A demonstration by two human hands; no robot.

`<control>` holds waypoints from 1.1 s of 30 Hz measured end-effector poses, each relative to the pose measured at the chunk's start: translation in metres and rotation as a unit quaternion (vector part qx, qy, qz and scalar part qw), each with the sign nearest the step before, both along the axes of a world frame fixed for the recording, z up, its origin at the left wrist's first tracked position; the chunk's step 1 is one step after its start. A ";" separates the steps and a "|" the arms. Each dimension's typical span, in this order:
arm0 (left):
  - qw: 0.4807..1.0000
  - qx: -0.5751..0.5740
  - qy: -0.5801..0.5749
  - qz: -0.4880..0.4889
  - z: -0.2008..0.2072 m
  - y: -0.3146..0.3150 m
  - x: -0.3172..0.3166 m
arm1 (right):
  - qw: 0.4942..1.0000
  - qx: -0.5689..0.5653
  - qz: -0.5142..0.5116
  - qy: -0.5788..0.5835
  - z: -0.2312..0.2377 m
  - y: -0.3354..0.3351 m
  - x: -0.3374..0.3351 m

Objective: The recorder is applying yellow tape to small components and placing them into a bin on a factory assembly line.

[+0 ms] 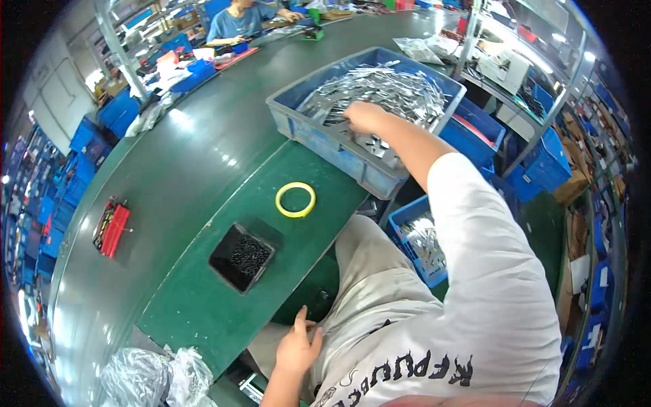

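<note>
My right hand (pixel 367 117) reaches over the near side of a large blue plastic bin (pixel 325 141) at the upper centre. Thin silvery metal pieces (pixel 380 88) fill the bin in a loose heap. The fingers of that hand are curled down at the heap, and what they pinch is too small to make out. Low in front of my lap, my left hand (pixel 298 347) holds nothing, its fingers apart. On the green table board lie a yellow tape roll (pixel 296 199) and a black square tray (pixel 224 261) with small black screws (pixel 249 256).
A red box of tools (pixel 114 232) sits on the left of the grey belt (pixel 224 146). Crumpled clear plastic bags (pixel 159 376) lie at the lower left. Beside my leg stands a lower blue crate (pixel 422 244) of metal parts. A person (pixel 234 24) works across the belt.
</note>
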State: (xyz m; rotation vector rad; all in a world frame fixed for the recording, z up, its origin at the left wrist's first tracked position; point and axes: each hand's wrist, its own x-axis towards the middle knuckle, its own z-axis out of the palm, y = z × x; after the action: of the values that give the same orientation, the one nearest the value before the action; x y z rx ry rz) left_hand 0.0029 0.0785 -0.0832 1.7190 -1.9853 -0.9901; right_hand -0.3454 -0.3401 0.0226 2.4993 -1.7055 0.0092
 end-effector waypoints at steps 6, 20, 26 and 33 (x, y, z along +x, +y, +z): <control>1.000 -0.018 -0.011 -0.013 0.003 -0.002 0.008 | 0.999 0.047 -0.019 0.001 -0.017 0.004 -0.006; 0.996 -0.084 0.007 -0.023 0.009 0.006 0.004 | 0.983 -0.175 0.017 0.054 0.069 0.054 -0.044; 0.938 -0.340 -0.058 -0.026 0.030 0.005 0.000 | 0.930 -0.275 0.244 -0.016 0.108 0.178 0.044; 0.895 -0.428 -0.124 0.024 0.051 0.015 -0.017 | 0.824 0.072 0.542 -0.147 -0.017 0.291 0.126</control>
State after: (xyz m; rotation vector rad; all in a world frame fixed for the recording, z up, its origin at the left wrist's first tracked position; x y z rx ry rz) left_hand -0.0143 0.0931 -0.0324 1.3832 -2.0375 0.1730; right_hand -0.2191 -0.0493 0.0053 3.3110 -0.0849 0.3835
